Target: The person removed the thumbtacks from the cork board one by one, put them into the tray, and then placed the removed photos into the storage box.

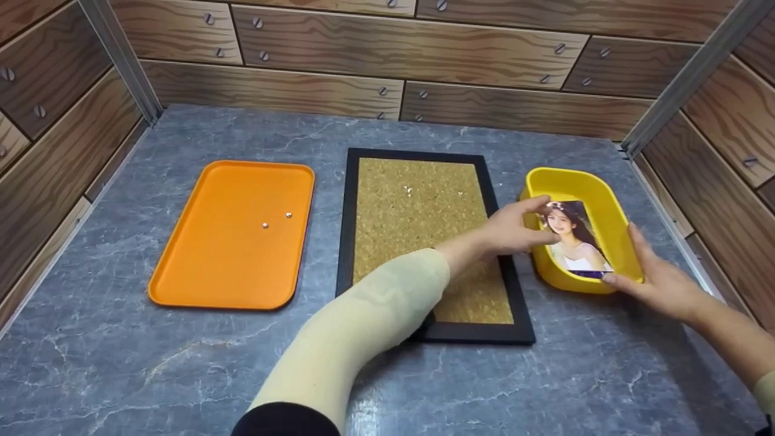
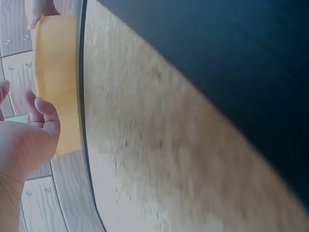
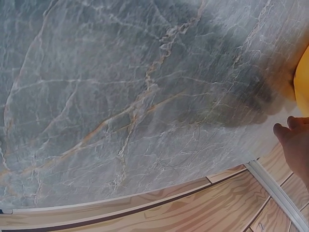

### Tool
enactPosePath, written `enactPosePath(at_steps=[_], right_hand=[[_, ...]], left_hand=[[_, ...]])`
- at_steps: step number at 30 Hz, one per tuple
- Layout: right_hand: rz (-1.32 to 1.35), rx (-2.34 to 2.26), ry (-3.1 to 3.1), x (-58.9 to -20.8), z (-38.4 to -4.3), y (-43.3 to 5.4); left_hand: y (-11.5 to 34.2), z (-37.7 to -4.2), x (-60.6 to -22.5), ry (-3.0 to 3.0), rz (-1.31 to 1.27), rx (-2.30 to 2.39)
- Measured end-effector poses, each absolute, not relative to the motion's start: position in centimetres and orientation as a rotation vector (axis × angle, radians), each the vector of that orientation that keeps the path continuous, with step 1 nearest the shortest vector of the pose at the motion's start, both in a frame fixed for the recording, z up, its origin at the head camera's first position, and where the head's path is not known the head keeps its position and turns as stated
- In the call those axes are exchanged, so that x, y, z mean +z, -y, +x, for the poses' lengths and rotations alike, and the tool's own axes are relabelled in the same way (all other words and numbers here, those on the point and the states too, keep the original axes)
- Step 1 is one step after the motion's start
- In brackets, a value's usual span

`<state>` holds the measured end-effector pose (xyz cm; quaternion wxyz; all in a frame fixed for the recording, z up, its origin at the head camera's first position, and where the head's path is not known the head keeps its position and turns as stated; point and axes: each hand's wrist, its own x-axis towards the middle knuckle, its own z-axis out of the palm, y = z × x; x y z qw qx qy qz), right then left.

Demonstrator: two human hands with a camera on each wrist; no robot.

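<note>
A yellow bin (image 1: pixel 614 224) stands at the right with a photo print (image 1: pixel 578 254) of a person inside it. A dark strip of another print shows under its lower edge. My left hand (image 1: pixel 514 229) reaches over the cork board to the bin's left side. Its finger and thumb are spread apart at the photo's left edge, the thumb overlapping the print. My right hand (image 1: pixel 666 284) grips the bin's near right corner, fingers along the outer wall and thumb at the rim. In the left wrist view, the left hand (image 2: pixel 29 145) is beside the bin wall (image 2: pixel 58 72).
Between the bin and an orange tray (image 1: pixel 224 260) lies a black-framed cork board (image 1: pixel 418 230) with small shiny bits (image 1: pixel 408 191) near its far end. The tray carries two small silver pieces (image 1: pixel 265 225). Wood-patterned panels (image 1: pixel 339 48) wall in the marbled table (image 1: pixel 181 375).
</note>
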<state>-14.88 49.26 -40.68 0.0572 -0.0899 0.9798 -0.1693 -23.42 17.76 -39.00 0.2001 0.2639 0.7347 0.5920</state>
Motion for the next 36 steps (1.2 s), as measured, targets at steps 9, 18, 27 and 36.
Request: enactPosePath(at_steps=[9,18,27,36], right_hand=[[-0.311,-0.528,-2.966,-40.3,-15.7,-49.6],[-0.264,-0.477,-2.966,-39.3,-15.4,-49.8],[-0.259,-0.29,-3.067,-38.2,-14.8,-48.0],[-0.444,-0.339,-3.132,-36.3,-15.9,-42.0]], left_hand=[[-12.9,-24.2,-37.2,-1.945,0.797,1.776],[-7.9,-24.9,-36.1,-2.041,0.793,1.787],[-3.4,-24.6,-35.2,-2.181,0.792,1.728],[0.3,-23.4,-35.0,-2.424,0.763,1.646]])
